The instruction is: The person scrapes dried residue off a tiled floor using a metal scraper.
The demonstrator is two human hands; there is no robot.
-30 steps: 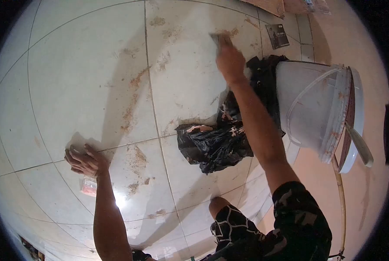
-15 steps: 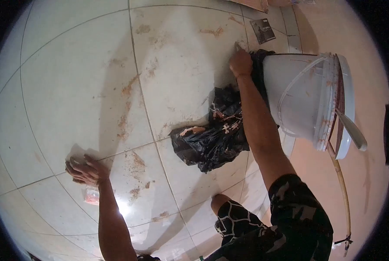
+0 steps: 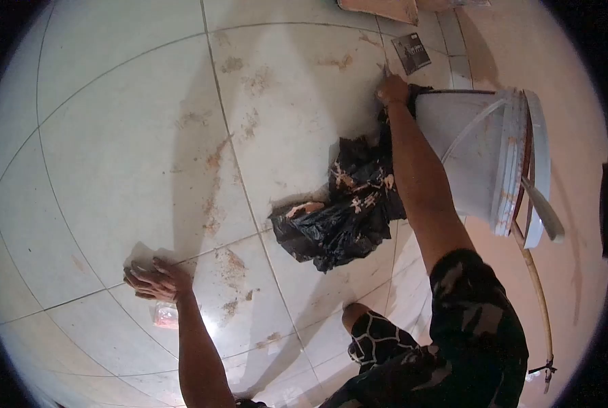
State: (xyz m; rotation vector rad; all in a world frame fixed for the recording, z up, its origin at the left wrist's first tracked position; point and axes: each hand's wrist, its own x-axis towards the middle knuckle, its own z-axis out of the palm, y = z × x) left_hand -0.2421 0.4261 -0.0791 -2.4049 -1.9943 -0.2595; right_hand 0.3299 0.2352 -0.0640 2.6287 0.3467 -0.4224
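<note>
My left hand (image 3: 158, 279) rests on the tiled floor (image 3: 140, 136) with its fingers spread, just above a small clear packet with something reddish in it (image 3: 166, 315). At the far right of the tiles, my right hand (image 3: 392, 90) is down at the floor with its fingers curled. A thin shape sticks out ahead of the fingers; whether it is a finger or a held piece I cannot make out. A crumpled black plastic bag (image 3: 331, 234) with orange-brown scraps on it lies below and left of that hand. Beside the hand is a dark printed card (image 3: 411, 53).
A white bucket (image 3: 460, 129) stands right of my right forearm, with a pale handle (image 3: 543, 211) jutting from its rim. A thin stick (image 3: 536, 299) leans near it. Brown smears (image 3: 213, 204) mark the tiles. A cardboard piece (image 3: 385, 8) lies at the top.
The view has shifted slightly, so the floor appears further right and lower. My right hand has moved a little forward and right, closer to the card. My left hand stays in place on the floor.
</note>
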